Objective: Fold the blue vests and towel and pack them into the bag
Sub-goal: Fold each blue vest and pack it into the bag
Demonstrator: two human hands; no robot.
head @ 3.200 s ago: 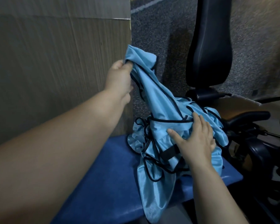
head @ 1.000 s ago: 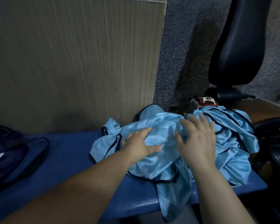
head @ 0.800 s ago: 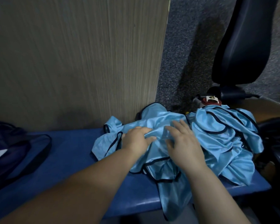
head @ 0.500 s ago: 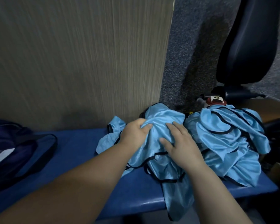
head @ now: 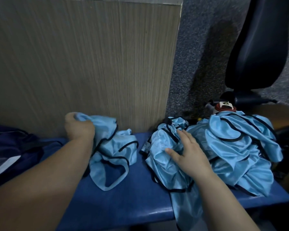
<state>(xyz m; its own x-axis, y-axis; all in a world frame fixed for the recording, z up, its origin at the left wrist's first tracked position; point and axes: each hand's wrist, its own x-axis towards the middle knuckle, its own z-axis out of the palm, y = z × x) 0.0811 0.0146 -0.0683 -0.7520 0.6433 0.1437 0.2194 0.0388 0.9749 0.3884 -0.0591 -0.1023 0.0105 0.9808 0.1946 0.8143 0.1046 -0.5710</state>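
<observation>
One light blue vest with black trim (head: 113, 152) lies crumpled on the blue bench (head: 123, 202), apart from the others. My left hand (head: 78, 129) grips its upper end near the wooden panel. A heap of several more blue vests (head: 232, 152) fills the bench's right end, and part of it hangs over the front edge. My right hand (head: 187, 152) rests on the heap's left side with fingers spread. A dark navy bag (head: 10, 152) sits at the bench's left end. No towel shows.
A wooden panel (head: 83, 64) stands right behind the bench. A black padded seat back (head: 264, 40) rises at the right, over grey carpet (head: 195, 55). A red and white object (head: 224, 106) pokes up behind the heap.
My left hand has pulled one vest out of the heap and dragged it left along the bench, opening a gap. My right hand stayed on the heap.
</observation>
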